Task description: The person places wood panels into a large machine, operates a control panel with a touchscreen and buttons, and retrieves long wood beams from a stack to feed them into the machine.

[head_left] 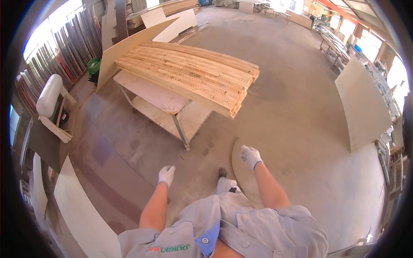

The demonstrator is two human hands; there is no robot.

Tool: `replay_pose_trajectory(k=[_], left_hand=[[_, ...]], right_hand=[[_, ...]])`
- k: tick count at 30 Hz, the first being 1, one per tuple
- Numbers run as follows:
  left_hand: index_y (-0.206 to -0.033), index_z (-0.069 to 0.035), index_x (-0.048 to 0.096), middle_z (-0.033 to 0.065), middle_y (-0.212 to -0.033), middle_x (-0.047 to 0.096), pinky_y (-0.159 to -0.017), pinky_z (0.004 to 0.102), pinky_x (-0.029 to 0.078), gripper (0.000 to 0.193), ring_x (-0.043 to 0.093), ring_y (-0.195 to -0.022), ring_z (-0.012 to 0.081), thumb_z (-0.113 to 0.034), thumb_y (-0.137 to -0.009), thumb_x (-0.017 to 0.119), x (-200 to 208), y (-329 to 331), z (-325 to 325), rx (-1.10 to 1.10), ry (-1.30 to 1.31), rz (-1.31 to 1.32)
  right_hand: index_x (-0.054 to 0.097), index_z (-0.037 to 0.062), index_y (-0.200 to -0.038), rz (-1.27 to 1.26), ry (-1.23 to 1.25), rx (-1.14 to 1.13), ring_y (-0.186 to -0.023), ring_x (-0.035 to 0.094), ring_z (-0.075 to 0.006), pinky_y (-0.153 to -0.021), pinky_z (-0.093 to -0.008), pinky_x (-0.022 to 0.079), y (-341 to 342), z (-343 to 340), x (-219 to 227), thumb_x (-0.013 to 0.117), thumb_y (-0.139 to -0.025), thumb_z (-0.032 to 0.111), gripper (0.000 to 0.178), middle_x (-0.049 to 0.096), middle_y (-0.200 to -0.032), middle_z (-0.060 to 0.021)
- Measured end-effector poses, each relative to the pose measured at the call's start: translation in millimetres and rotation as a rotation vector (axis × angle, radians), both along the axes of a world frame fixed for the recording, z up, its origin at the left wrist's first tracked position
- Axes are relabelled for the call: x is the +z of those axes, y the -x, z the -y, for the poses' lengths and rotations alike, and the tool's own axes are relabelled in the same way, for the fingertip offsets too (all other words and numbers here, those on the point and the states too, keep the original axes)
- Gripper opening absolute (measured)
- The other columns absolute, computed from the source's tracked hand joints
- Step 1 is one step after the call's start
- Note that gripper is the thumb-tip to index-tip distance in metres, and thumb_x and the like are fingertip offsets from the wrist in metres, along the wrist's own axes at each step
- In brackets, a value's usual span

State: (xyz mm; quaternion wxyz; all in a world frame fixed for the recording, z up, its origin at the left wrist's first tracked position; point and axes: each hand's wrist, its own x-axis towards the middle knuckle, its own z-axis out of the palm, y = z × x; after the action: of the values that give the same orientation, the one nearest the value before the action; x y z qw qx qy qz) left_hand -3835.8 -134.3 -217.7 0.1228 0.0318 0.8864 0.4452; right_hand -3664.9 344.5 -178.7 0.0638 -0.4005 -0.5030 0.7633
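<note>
My right hand [251, 156], white-gloved, is the nearer one to the stack of wooden boards [185, 71]: their cut ends lie between eleven and twelve o'clock from it, well apart from my fingertips. From my left hand [167, 175], gloved too, the middle of the stack sits a little past twelve, and the same ends at about half past one. The long axis of the boards runs from between nine and ten across to between three and four, so they lie slantwise before me, on the cart [150, 92], sticking out past its top on my right. The nearest cart leg [181, 132] is at about one from my left hand. A tan panel [108, 64] stands by the far end, towards ten. Both sets of fingers are bent inward, the right more tightly; I see nothing in them, but with the palms hidden I cannot tell how far they are closed
</note>
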Motion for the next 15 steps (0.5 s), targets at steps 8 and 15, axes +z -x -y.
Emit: replay_pose_trajectory(k=[8,15], left_hand=[[-0.132,0.003,0.078,0.0085,-0.106,0.079,-0.087,0.0382,0.061,0.047,0.075,-0.092,0.0212,-0.038,-0.109,0.075,18.9,184.3,-266.8,-0.063,-0.497,0.42],[-0.132,-0.003,0.076,0.0061,-0.107,0.074,-0.078,0.0384,0.058,0.054,0.069,-0.087,0.0197,-0.05,-0.106,0.08,-10.6,283.6,-426.9,0.388,-0.758,0.757]], right_hand=[[0.074,0.0014,-0.137,-0.056,-0.094,-0.115,-0.084,0.065,-0.0134,-0.07,-0.0347,0.053,283.7,-97.5,-6.3,0.08,-0.107,0.03,0.043,0.07,-0.099,-0.001],[0.063,-0.0069,-0.154,0.243,-0.16,-0.22,-0.127,0.073,-0.0283,-0.11,-0.0402,0.057,357.3,-106.2,-39.0,0.086,-0.098,0.018,0.066,0.074,-0.148,-0.0176]])
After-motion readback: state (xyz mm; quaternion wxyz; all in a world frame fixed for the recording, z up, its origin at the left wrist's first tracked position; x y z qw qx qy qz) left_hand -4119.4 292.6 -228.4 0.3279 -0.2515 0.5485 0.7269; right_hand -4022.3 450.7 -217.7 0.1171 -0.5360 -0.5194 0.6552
